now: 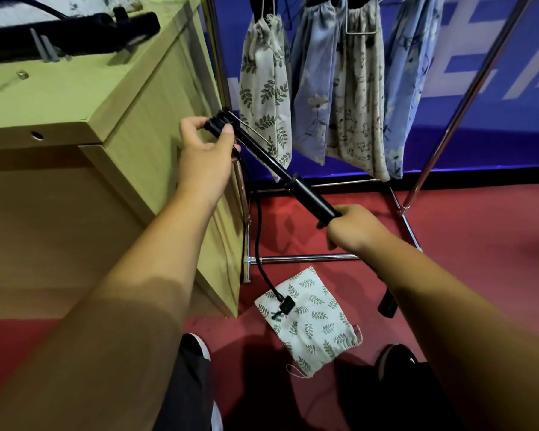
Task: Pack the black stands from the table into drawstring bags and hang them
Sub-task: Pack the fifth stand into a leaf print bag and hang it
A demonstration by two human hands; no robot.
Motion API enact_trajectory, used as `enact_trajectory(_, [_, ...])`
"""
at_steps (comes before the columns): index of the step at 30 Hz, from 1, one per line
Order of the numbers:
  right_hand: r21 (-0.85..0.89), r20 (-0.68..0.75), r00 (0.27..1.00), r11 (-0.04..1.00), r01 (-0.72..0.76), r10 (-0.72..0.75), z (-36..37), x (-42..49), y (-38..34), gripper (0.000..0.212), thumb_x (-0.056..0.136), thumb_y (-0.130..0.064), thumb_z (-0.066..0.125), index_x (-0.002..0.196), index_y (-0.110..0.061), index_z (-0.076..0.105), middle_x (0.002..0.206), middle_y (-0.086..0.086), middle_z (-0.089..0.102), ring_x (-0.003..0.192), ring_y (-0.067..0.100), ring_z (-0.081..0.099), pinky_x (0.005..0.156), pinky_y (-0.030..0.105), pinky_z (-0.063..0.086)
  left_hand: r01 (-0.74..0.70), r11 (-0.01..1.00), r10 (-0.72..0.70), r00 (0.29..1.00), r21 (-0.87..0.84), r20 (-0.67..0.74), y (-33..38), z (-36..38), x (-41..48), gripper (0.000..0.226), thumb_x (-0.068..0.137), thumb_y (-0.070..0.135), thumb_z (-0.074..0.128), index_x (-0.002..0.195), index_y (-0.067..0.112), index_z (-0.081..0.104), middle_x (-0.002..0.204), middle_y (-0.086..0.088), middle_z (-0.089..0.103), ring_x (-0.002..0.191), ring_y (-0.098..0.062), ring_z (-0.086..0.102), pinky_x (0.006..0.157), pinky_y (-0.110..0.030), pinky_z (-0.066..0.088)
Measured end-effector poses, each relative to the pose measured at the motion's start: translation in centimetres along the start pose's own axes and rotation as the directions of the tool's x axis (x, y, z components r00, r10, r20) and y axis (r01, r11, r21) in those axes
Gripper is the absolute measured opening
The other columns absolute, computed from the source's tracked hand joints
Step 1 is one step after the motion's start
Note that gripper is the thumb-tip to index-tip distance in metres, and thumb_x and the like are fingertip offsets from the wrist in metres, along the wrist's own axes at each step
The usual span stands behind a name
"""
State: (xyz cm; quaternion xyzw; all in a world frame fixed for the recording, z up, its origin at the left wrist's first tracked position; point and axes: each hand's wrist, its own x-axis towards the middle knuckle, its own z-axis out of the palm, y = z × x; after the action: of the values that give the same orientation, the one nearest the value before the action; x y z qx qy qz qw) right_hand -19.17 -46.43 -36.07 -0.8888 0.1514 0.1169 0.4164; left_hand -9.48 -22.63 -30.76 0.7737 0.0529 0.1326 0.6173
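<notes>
A person stands on a red floor (pixel 486 244) next to a light wooden table (pixel 122 98). Both hands hold one black stand (pixel 311 196), which is in the air just past the table's corner and in front of the hanging bags. It is a long thin pole that slants down from left to right. The left hand (pixel 204 144) pinches the small top end between thumb and fingers. The right hand (pixel 353 228) is curled tight round the thick lower part, and the bottom end sticks out under that arm. On the table top, far back, lies a second stand (pixel 69 35), with a small metal bit (pixel 22 75) near it. Behind the table is a shiny metal rack (pixel 308 259) standing on the floor. Four drawstring bags hang from it side by side: a leaf bag (pixel 265 88), a blue flower bag (pixel 313 88), a pale bag with little drawings (pixel 360 101) and a light blue bag (pixel 408 79). The wall (pixel 498 119) behind them is dark blue with paler blue shapes on it. One more leaf-print bag (pixel 315 325) lies flat on the floor by the rack's foot. A black cable (pixel 257 237) hangs down beside the table, and its end rests on that bag. The person's two shoes (pixel 195 345) show at the bottom.
</notes>
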Motion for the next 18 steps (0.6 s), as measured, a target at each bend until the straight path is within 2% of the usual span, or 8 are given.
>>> enact_trajectory(2, [0.004,-0.001,1.000,1.000,0.007,-0.007,0.2,-0.1,-0.3,0.029,0.072,0.000,0.060,0.087,-0.017,0.078,0.073,0.005,0.076,0.078,0.026,0.068,0.069,0.030,0.049,0.020,1.000,-0.020,1.000,-0.019,0.009,-0.3,0.4,-0.2,0.033,0.093,0.041,0.069,0.113,0.032,0.045,0.078,0.005,0.075,0.068,-0.013,0.070,0.086,-0.054,0.064])
enact_trajectory(4, [0.027,-0.005,1.000,1.000,0.012,-0.012,0.4,-0.1,-0.6,0.027,0.073,-0.002,0.060,0.085,-0.018,0.078,0.072,0.004,0.076,0.077,0.024,0.068,0.067,0.029,0.048,-0.001,1.000,0.001,1.000,0.012,-0.012,-0.3,0.9,-0.3,0.042,0.084,0.046,0.076,0.108,0.031,0.045,0.081,0.001,0.073,0.069,-0.016,0.069,0.082,-0.054,0.063])
enact_trajectory(7, [0.039,0.009,0.999,0.998,0.041,-0.041,0.7,-0.1,-1.1,0.027,0.074,-0.004,0.057,0.085,-0.019,0.077,0.067,0.002,0.076,0.074,0.021,0.069,0.066,0.028,0.050,-0.041,0.987,0.050,0.997,0.155,-0.057,0.0,1.4,-0.6,0.060,0.075,0.057,0.084,0.105,0.026,0.042,0.095,0.002,0.070,0.080,-0.015,0.069,0.078,-0.039,0.059])
enact_trajectory(9, [0.032,0.012,0.998,0.998,0.055,-0.056,1.0,0.0,-1.4,0.030,0.072,-0.003,0.055,0.086,-0.020,0.076,0.070,0.002,0.077,0.076,0.021,0.071,0.070,0.029,0.052,-0.054,0.968,0.086,0.989,0.247,-0.122,0.2,1.6,-0.8,0.066,0.071,0.066,0.084,0.101,0.025,0.042,0.092,0.006,0.069,0.081,-0.013,0.067,0.073,-0.034,0.054])
enact_trajectory(12, [0.039,0.001,0.999,0.998,0.044,-0.044,1.3,0.1,-1.5,0.031,0.073,-0.004,0.054,0.088,-0.020,0.076,0.070,0.002,0.076,0.074,0.021,0.069,0.067,0.028,0.050,-0.040,0.969,0.081,0.984,0.244,-0.159,0.6,2.2,-1.3,0.061,0.076,0.066,0.083,0.095,0.022,0.046,0.081,0.010,0.062,0.071,-0.009,0.061,0.062,-0.023,0.045])
enact_trajectory(13, [0.043,-0.004,0.999,0.998,0.038,-0.038,1.3,0.1,-1.5,0.031,0.073,-0.003,0.054,0.088,-0.019,0.076,0.069,0.002,0.076,0.073,0.020,0.069,0.065,0.028,0.048,-0.050,0.973,0.084,0.986,0.225,-0.141,0.8,2.6,-1.6,0.057,0.078,0.066,0.081,0.093,0.022,0.047,0.080,0.008,0.063,0.070,-0.011,0.064,0.061,-0.022,0.047])
enact_trajectory(16, [0.069,-0.026,0.999,0.997,0.023,-0.022,1.2,0.4,-1.5,0.030,0.069,-0.004,0.054,0.083,-0.017,0.077,0.063,0.002,0.075,0.073,0.023,0.070,0.067,0.031,0.053,-0.038,0.995,0.041,0.999,0.094,-0.030,0.4,3.7,-1.7,0.048,0.084,0.063,0.077,0.086,0.025,0.049,0.085,-0.009,0.073,0.069,-0.026,0.076,0.063,-0.038,0.062])
enact_trajectory(18, [0.111,-0.032,0.999,0.994,0.024,-0.021,1.0,0.4,-1.7,0.032,0.066,-0.005,0.053,0.084,-0.015,0.078,0.059,0.002,0.073,0.069,0.024,0.069,0.065,0.033,0.053,-0.010,1.000,0.009,0.999,0.029,0.048,0.3,4.1,-1.9,0.046,0.081,0.063,0.077,0.085,0.025,0.052,0.087,-0.018,0.074,0.070,-0.031,0.077,0.063,-0.051,0.065])
